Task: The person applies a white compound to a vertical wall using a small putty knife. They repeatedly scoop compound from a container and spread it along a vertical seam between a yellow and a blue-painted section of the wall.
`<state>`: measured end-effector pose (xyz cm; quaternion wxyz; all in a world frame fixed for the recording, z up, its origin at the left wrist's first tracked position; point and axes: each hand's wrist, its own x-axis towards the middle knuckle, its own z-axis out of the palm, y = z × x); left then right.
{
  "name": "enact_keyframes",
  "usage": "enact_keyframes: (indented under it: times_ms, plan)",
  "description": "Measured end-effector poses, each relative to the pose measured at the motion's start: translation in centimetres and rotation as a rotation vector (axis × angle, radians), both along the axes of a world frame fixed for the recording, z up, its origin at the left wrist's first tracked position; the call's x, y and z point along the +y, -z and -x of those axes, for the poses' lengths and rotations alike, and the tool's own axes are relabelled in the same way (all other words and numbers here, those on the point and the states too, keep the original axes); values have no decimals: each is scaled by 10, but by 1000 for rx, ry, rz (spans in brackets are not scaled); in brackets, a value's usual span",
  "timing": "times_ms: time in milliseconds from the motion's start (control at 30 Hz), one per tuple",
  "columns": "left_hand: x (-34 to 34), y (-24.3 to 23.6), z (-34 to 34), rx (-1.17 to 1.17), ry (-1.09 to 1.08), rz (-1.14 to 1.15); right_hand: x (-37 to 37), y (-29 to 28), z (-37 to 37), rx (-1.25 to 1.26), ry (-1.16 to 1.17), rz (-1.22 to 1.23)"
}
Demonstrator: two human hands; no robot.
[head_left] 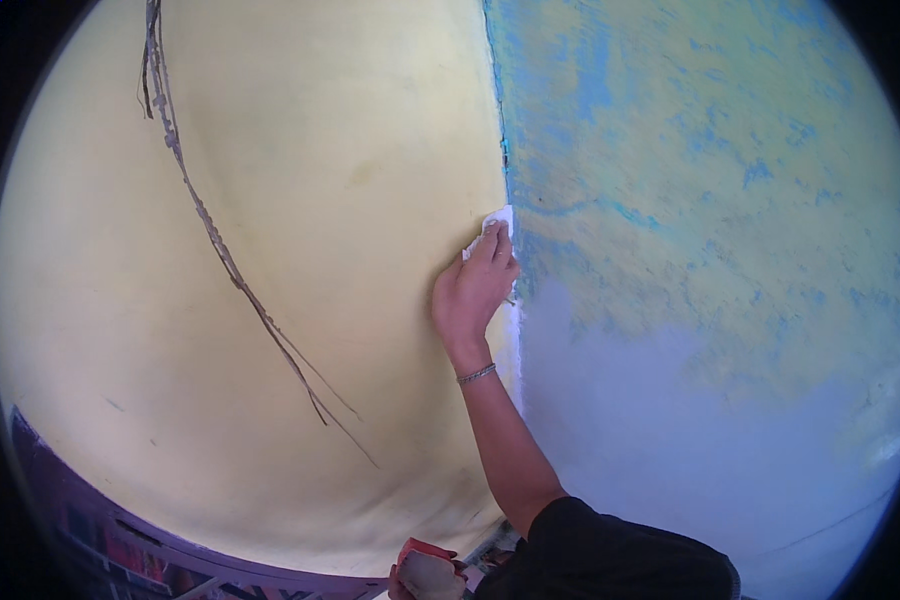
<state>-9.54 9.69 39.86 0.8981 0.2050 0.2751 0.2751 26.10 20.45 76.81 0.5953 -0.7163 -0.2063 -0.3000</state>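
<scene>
My right hand (475, 295) reaches up to the seam between a cream wall and a blue-patched wall. Its fingers press a white, ragged-edged piece (499, 216) flat into that seam; whether it is cloth, paper or a filler-coated tool, I cannot tell. A chain bracelet circles the wrist. Down at the bottom edge, my left hand (397, 586) is partly in view, gripping a red-edged thing with a greyish face (432, 577). Most of that hand is cut off or hidden. Below my right hand, the seam has a white strip (515, 350).
Thin dark wires or twigs (210, 225) hang down the cream wall (300, 150) on the left. The right wall (690, 180) is blue and yellowish-green above, smooth pale grey-violet lower down. A purple edge (170, 545) curves along the lower left, with cluttered items beneath it.
</scene>
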Motion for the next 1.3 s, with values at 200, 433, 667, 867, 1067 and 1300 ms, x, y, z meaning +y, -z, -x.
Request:
enact_keyframes:
  times_ms: [200, 433, 667, 867, 1067, 1300]
  plan:
    - [-1, -1, 4, -12, -27, -5, -52, 21, -7, -85, -236, 134]
    - [-7, -4, 8, -26, -65, -3, -67, 25, -4, -227, 74, 12]
    - [-9, -9, 13, -6, -77, -22, -24, -7, -2, -130, 130, 147]
    - [-8, -10, 13, 0, -85, -32, -13, -9, -2, -43, 105, 192]
    - [-6, -13, 15, 7, -86, -34, -15, 1, 3, 5, 91, 201]
    - [-5, -13, 17, 10, -92, -33, -18, 13, 9, 61, 64, 208]
